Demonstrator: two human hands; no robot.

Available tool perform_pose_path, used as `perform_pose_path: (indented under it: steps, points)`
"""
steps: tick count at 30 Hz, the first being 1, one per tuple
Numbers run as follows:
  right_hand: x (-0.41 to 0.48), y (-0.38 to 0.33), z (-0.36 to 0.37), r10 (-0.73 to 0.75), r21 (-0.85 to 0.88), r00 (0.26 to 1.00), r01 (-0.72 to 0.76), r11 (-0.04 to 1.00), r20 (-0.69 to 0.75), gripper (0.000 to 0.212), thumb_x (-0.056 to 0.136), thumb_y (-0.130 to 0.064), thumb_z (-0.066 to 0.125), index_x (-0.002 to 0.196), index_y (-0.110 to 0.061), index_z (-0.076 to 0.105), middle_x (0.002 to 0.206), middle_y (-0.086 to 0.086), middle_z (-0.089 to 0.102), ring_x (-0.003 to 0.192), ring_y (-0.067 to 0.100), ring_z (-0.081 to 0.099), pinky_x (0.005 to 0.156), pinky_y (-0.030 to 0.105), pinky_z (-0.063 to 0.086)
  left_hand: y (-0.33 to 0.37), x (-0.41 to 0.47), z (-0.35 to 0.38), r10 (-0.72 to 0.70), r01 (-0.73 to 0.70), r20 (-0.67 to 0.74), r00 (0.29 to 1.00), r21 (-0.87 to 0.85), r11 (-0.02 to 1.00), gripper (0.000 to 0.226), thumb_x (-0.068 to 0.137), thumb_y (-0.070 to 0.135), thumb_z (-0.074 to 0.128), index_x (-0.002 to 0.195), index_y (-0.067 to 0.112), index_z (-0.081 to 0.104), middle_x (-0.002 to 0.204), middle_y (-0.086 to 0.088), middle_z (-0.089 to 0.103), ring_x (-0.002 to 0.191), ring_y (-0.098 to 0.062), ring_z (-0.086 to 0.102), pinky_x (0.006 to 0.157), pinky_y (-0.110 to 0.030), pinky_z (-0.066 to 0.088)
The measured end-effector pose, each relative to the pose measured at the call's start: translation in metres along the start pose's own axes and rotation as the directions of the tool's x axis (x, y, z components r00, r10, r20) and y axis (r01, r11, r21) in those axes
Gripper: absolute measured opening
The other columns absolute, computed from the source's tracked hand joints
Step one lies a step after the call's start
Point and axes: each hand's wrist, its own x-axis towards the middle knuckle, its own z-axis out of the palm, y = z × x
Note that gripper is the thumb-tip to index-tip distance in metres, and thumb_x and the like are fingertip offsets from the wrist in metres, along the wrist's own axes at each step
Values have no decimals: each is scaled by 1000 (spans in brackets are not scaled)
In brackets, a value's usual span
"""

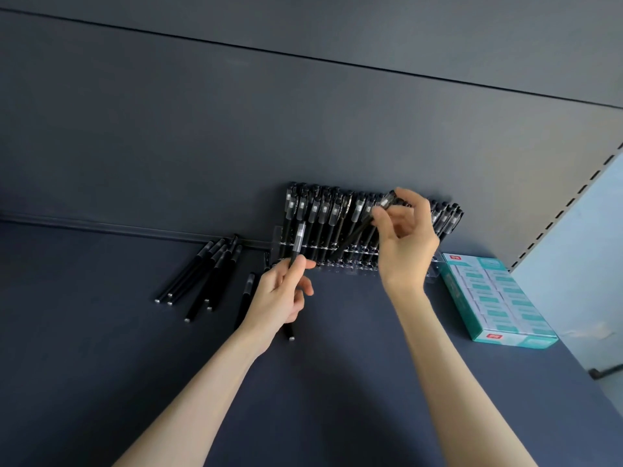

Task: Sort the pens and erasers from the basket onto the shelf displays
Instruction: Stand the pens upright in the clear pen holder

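The dark shelf (337, 365) fills the lower frame and meets its back panel across the middle. Right of centre, near the shelf's right edge, lies a teal eraser box (495, 298), packed in rows. Just left of it, against the back panel, stands the clear pen rack (323, 230), already crowded with upright black pens. Left of the rack, a heap of loose pens (205, 274) lies fanned on the shelf. The basket is not in view.

The right hand (404, 241), raised before the rack's right half, pinches a slanted pen (354, 235) near its cap between thumb and fingertips, with the tip aimed down-left toward the rack's base. The left hand (279, 298), lower and left of centre, holds an upright pen (299, 237) by the barrel, cap up, at the rack's left end.

The rack looks nearly full, so a free hole may be hard to find. A slanted tip pushed in could knock neighbouring pens askew or shove the light rack. Pinching near the cap gives little control of the tip, so that pen may swing or slip.
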Motion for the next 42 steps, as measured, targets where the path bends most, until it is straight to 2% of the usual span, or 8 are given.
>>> perform_pose_path:
  steps: [4, 12, 20, 25, 30, 34, 37, 42]
  points:
    - [13, 3, 5, -124, -99, 992, 125, 987, 18, 26, 87, -8, 63, 113, -10, 58, 77, -8, 60, 73, 11, 61, 69, 14, 46, 1, 1, -1, 27, -27, -7, 1000, -45, 999, 29, 101, 27, 38, 104, 10, 62, 61, 1, 53, 40, -8, 29, 40, -22, 17]
    - [15, 8, 17, -176, -147, 982, 185, 972, 73, 27, 88, -10, 63, 115, -9, 58, 83, -4, 60, 74, 10, 59, 69, 8, 42, 2, -1, -2, 73, -73, 5, 997, -11, 997, 24, 100, 30, 43, 103, 16, 63, 60, 0, 47, 41, -9, 24, 40, -20, 16]
    - [9, 23, 24, -195, -259, 964, 238, 936, 183, 27, 88, -11, 63, 115, -10, 62, 86, 4, 69, 72, 20, 64, 73, 40, 54, 2, 1, -2, 44, -44, -29, 999, 5, 999, 26, 100, 26, 41, 100, 14, 64, 59, -1, 44, 42, -8, 24, 46, -27, 15]
    - [2, 33, 25, -230, -315, 947, 294, 902, 225, 25, 89, -10, 61, 114, -10, 65, 90, 7, 71, 60, 23, 62, 64, 40, 55, 2, 2, -2, 39, -38, -18, 999, 23, 999, 24, 99, 27, 44, 99, 15, 65, 60, 0, 45, 45, -10, 26, 48, -28, 17]
    - [-5, 29, 21, -219, -317, 953, 278, 907, 208, 27, 89, -10, 61, 116, -11, 63, 87, 2, 64, 66, 18, 59, 65, 35, 54, 2, 0, -2, 61, -61, 21, 998, 26, 998, 21, 98, 28, 48, 102, 16, 65, 61, -1, 44, 43, -8, 25, 43, -22, 17]
    - [-21, 11, 12, 12, -97, 971, 11, 995, 237, 15, 89, -19, 63, 104, -15, 65, 78, -8, 64, 70, 4, 58, 65, 16, 45, 1, 0, 0, 47, -49, 55, 997, 38, 998, 22, 98, 25, 46, 102, 18, 67, 64, -2, 43, 46, -9, 24, 46, -24, 16]
    - [-30, 1, 9, 166, 41, 909, -196, 980, 382, 18, 83, -24, 70, 100, -21, 64, 77, -5, 69, 73, 8, 64, 66, 18, 49, 1, -1, 2, 54, -58, 98, 994, 38, 998, 23, 99, 21, 45, 106, 14, 66, 64, 0, 46, 52, -11, 27, 49, -26, 19]
    - [-34, 0, 4, 177, 105, 895, -238, 966, 409, 26, 82, -15, 71, 102, -27, 60, 80, -4, 71, 72, 7, 66, 70, 17, 50, -3, -2, 4, 118, -129, 98, 988, 123, 984, 14, 95, 14, 55, 102, 12, 66, 68, -5, 60, 57, -20, 43, 50, -26, 38]
